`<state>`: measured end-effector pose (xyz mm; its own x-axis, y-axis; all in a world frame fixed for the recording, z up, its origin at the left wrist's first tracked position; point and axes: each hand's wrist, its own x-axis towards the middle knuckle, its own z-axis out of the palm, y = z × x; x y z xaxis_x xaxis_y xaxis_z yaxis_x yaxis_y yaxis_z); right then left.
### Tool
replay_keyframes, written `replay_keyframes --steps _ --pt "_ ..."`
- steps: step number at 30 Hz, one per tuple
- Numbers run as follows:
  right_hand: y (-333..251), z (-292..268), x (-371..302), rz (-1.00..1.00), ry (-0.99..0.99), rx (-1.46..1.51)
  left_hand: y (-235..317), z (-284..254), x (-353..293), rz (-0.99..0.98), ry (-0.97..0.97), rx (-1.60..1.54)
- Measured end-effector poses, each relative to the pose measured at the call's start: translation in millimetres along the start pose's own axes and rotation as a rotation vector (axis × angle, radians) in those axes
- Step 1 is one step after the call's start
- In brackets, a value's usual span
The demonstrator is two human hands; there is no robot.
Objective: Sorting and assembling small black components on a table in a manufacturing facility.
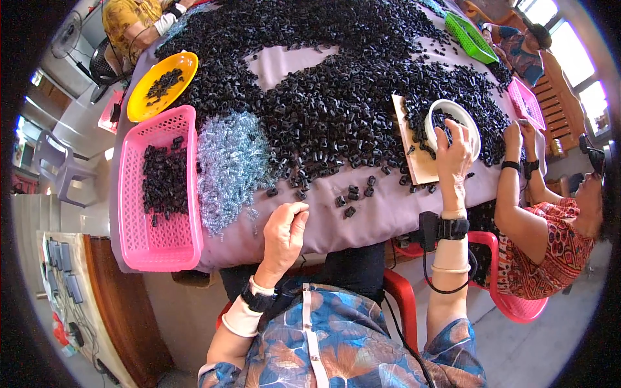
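Note:
My left hand (284, 236) is just over the table's near edge, its fingers curled with thumb against forefinger. Whatever it may hold is hidden. Several small black plastic pieces (349, 211) lie loose to its right. At the right, my right hand (455, 155) hangs over the near side of a round white bowl (476, 139), fingers bent and somewhat apart, and nothing shows in them. Black pieces lie inside that bowl. Beside it, a pale shallow tray (424, 169) is tilted among the pieces. Clear bluish small parts (233, 165) form a heap left of the black pile (317, 123).
A pink basket (194, 239) with black pieces stands left, a yellow plate (137, 107) behind it. A green basket (469, 39) and another pink basket (527, 103) line the far right. People sit around the table; one in a red patterned top (550, 246) works close on my right.

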<state>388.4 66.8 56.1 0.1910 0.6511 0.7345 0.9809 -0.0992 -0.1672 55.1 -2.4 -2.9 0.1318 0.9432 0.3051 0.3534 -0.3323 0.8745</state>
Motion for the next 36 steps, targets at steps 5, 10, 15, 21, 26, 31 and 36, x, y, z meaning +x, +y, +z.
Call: replay_keyframes --steps 5,10,15,21,26,31,36 --pt "-54 -25 -31 0.13 -0.362 0.476 -2 -1 -1 -0.019 0.0 -0.007" --pt "-101 -35 -86 -0.09 -0.588 0.647 -5 1 -2 -0.02 0.019 -0.011" --pt "-117 -26 -100 -0.091 -0.569 0.564 -6 -1 -2 -0.007 0.009 -0.011" --pt "-125 -28 -94 -0.127 -0.481 0.406 -4 -2 -3 -0.014 0.007 -0.015" --pt "-129 -24 -104 -0.268 -0.468 0.335 -4 0 -2 -0.014 0.004 -0.029" --pt "-132 -16 -111 -0.334 -0.496 0.329 -5 0 -2 0.001 0.01 -0.005" --pt "-123 -7 -103 -0.278 -0.396 0.307 -4 0 -1 0.014 0.014 0.0"
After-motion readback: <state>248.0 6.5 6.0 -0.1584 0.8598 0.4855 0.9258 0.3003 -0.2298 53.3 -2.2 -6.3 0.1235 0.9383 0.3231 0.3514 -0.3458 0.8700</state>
